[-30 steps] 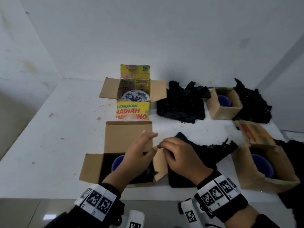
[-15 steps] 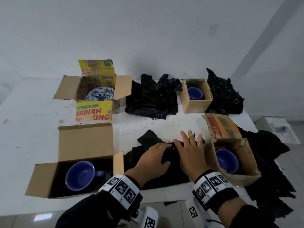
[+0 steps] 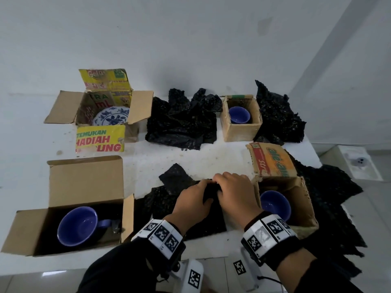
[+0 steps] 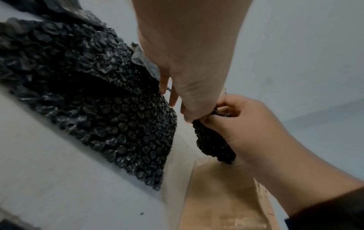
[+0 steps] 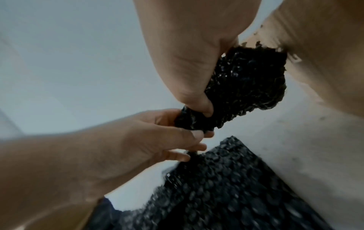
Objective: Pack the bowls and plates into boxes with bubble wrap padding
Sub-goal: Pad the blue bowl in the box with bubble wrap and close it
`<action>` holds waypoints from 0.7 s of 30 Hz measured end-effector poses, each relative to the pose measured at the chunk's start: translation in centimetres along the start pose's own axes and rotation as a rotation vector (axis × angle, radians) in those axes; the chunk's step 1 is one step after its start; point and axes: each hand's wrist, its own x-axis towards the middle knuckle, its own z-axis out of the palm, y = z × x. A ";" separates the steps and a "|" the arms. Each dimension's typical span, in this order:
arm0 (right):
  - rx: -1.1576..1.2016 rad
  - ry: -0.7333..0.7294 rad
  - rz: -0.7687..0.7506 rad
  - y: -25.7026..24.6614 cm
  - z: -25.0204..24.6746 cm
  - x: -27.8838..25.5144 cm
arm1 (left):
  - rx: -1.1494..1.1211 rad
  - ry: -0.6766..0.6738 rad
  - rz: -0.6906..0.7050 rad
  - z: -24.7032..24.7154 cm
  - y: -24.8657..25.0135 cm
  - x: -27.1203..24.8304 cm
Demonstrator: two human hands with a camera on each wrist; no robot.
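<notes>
A black bubble wrap sheet [image 3: 169,199] lies at the table's front middle, between two boxes. My left hand [image 3: 196,197] and right hand [image 3: 232,187] meet at its far edge, and both pinch a bunched fold of it. In the left wrist view my left hand [image 4: 187,107] pinches that fold [image 4: 212,143] against the right hand [image 4: 236,118]. The right wrist view shows my right thumb pressing the fold [image 5: 246,85] and the left hand [image 5: 173,133] holding its end. The front left box [image 3: 84,180] holds a blue cup [image 3: 77,225]. A blue bowl [image 3: 275,203] sits in the front right box [image 3: 304,210].
At the back left an open box [image 3: 139,106] holds a blue-and-white plate [image 3: 112,118]. A small back right box [image 3: 241,132] holds a blue bowl [image 3: 239,115]. Black bubble wrap piles lie at the back middle [image 3: 182,123], the back right [image 3: 277,115] and over the right edge [image 3: 330,208].
Both hands left the front left box's flap and moved right onto the bubble wrap. They lay flat on it half a second ago; now their fingers are curled and pinch its edge.
</notes>
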 end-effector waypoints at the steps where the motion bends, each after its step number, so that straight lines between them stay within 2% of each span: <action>1: 0.042 0.052 -0.006 -0.1 -0.4 0.0 | -0.041 0.044 -0.007 -0.5 0.2 0.0; 5: 0.213 0.209 -0.058 -0.2 -2.2 0.1 | -0.187 0.206 -0.057 -3.5 0.8 0.0; 11: 0.571 0.272 -0.226 -2.3 -3.5 1.5 | -0.291 0.319 -0.084 -9.5 -1.0 -1.9; 15: 0.693 0.300 -0.274 -6.8 -3.0 2.8 | -0.277 0.370 -0.084 -13.0 -4.1 -4.9; 21: 0.739 0.255 -0.333 -14.4 -1.0 4.1 | -0.282 0.455 -0.198 -16.0 -9.9 -9.9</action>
